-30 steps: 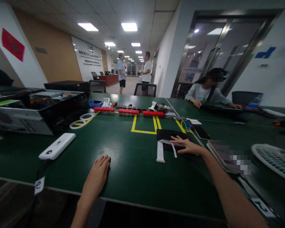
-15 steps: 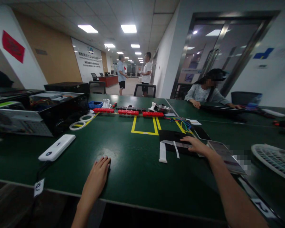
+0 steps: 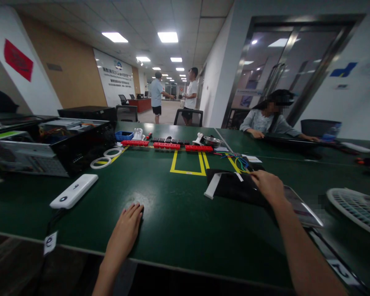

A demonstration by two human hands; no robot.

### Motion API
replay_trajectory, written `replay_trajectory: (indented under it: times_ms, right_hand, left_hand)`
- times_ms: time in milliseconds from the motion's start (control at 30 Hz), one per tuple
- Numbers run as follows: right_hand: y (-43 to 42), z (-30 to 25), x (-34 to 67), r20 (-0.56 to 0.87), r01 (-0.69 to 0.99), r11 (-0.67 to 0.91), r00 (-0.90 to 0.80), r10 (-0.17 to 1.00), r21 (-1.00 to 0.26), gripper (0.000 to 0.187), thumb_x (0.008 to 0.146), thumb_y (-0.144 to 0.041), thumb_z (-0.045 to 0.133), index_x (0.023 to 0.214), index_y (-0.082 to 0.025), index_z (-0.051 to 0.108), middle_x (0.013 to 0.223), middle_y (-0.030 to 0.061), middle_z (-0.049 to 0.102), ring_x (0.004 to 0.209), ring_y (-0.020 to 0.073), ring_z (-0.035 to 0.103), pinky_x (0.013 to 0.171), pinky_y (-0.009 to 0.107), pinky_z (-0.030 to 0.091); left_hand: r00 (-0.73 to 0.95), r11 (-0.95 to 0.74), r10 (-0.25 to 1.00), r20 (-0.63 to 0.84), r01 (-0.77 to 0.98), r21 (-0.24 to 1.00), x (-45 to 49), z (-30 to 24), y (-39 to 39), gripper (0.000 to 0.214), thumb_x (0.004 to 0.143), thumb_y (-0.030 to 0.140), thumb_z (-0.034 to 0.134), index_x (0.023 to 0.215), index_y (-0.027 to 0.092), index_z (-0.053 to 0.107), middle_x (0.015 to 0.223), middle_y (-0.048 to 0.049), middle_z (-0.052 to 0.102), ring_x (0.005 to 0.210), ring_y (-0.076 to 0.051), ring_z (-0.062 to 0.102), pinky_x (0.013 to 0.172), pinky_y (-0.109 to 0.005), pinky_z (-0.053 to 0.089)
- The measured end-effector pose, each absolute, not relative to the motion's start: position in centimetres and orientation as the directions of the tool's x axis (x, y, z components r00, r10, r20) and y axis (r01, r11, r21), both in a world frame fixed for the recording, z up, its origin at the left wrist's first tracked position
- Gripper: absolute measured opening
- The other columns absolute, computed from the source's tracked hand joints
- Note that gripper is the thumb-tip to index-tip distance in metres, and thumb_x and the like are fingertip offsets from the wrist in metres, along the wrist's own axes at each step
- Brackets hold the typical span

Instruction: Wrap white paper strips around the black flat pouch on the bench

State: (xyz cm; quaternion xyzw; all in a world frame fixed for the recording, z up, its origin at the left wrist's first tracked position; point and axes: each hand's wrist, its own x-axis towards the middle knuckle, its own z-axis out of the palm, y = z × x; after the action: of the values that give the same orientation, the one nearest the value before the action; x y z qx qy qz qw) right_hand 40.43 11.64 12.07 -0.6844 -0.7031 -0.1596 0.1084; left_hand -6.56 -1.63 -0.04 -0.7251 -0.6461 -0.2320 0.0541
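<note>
— Black pad (image 3: 234,187) with white strips, lying flat on the green table (image 3: 172,230) just this side of the yellow floor-tape rectangle (image 3: 186,164): who has hold of it?

— The right hand (image 3: 267,187), reaching in from the lower right. Its fingers are curled onto the pad's right edge, closed on it by the look of it, though the fingertips themselves are hidden from the head camera.

— And the left hand (image 3: 126,228)?

— Flat on the table, palm down, fingers together and stretched out, gripping nothing. It is well apart from the pad, nearer the table's front edge.

— What surrounds them?

— A white power bank (image 3: 74,190) to the left, beside an open computer case (image 3: 49,146). Red blocks (image 3: 166,145) in a row at the far side. A tablet (image 3: 299,205) lies just right of the pad, a white fan grille (image 3: 354,209) beyond it. One seated person (image 3: 265,119) works at the adjoining table; two people (image 3: 172,94) stand talking down the corridor.
</note>
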Motion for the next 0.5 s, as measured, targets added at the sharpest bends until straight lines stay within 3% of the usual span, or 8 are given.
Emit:
replay_trajectory:
  times_ms: [100, 233, 300, 367, 500]
  right_hand:
    - [10.9, 12.2, 39.5, 0.505, 0.971, -0.214, 0.131, 0.853, 0.108, 0.039, 0.091, -0.024, 0.032, 0.1, -0.012, 0.067, 0.095, 0.019, 0.064, 0.078, 0.0295, 0.062, 0.061, 0.038, 0.045]
    - [11.1, 11.5, 38.9, 0.547, 0.937, -0.31, 0.174, 0.819, 0.165, 0.033, 0.088, -0.021, 0.036, 0.096, -0.009, 0.066, 0.096, 0.0196, 0.061, 0.086, 0.0306, 0.058, 0.06, 0.036, 0.044]
    - [11.7, 11.0, 38.9, 0.549, 0.95, -0.25, 0.109, 0.829, 0.189, 0.033, 0.087, -0.02, 0.036, 0.099, -0.009, 0.065, 0.096, 0.0194, 0.061, 0.089, 0.0309, 0.056, 0.063, 0.037, 0.045]
    - [12.5, 10.2, 39.1, 0.496, 0.981, -0.081, -0.017, 0.868, 0.177, 0.034, 0.086, -0.017, 0.034, 0.102, -0.008, 0.063, 0.099, 0.0201, 0.061, 0.094, 0.0315, 0.054, 0.071, 0.041, 0.045]
    - [14.3, 8.2, 39.4, 0.315, 0.963, 0.265, -0.268, 0.911, 0.053, 0.033, 0.085, -0.02, 0.038, 0.107, -0.014, 0.063, 0.11, 0.0141, 0.06, 0.104, 0.0249, 0.054, 0.091, 0.039, 0.041]
  left_hand:
    - [0.061, -0.156, 0.913, 0.404, 0.966, 0.207, -6.6, -0.2, -1.5, 0.038, 0.096, 0.025, 0.031, 0.123, 0.014, 0.056, 0.129, -0.0115, 0.058, 0.125, -0.024, 0.047, 0.105, -0.045, 0.033]
    - [0.068, -0.164, 0.91, 0.409, 0.965, 0.203, -6.5, -0.4, -1.4, 0.04, 0.096, 0.026, 0.031, 0.123, 0.012, 0.056, 0.129, -0.0131, 0.058, 0.125, -0.025, 0.047, 0.105, -0.047, 0.033]
    - [0.068, -0.164, 0.909, 0.411, 0.965, 0.203, -6.5, -0.4, -1.4, 0.04, 0.096, 0.026, 0.031, 0.123, 0.012, 0.056, 0.129, -0.0131, 0.058, 0.125, -0.026, 0.047, 0.105, -0.047, 0.033]
    - [0.069, -0.165, 0.909, 0.411, 0.965, 0.203, -6.6, -0.4, -1.4, 0.039, 0.096, 0.026, 0.032, 0.123, 0.012, 0.056, 0.128, -0.0129, 0.058, 0.125, -0.026, 0.047, 0.105, -0.047, 0.033]
    - [0.074, -0.168, 0.909, 0.41, 0.965, 0.2, -6.6, -0.4, -1.4, 0.039, 0.096, 0.026, 0.032, 0.123, 0.011, 0.057, 0.128, -0.0132, 0.058, 0.125, -0.026, 0.047, 0.105, -0.047, 0.033]
